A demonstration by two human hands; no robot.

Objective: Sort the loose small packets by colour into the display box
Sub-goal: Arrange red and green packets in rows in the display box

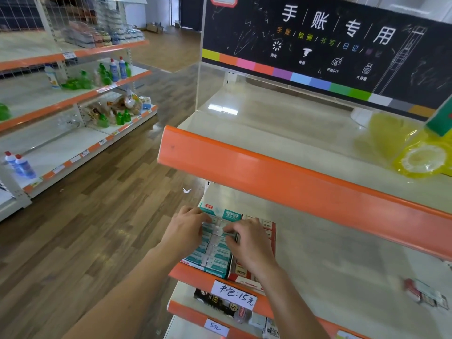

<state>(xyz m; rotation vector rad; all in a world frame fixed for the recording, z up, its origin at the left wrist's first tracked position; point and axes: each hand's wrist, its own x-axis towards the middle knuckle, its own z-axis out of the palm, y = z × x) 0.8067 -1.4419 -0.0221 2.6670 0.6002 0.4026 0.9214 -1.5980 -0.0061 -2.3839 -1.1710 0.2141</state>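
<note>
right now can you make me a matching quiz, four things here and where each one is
Things:
1. teal packets
2. red packets
3. yellow bag
4. loose packets

Places:
A. upper shelf, far right
B. left part of the display box, under both hands
C. right end of the box's shelf, apart from the box
D. right part of the display box

Pairs: 1-B, 2-D, 3-A, 4-C

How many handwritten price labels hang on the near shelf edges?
2: the upper label below the display box, the lower label one shelf down. Others may be out of frame.
</note>
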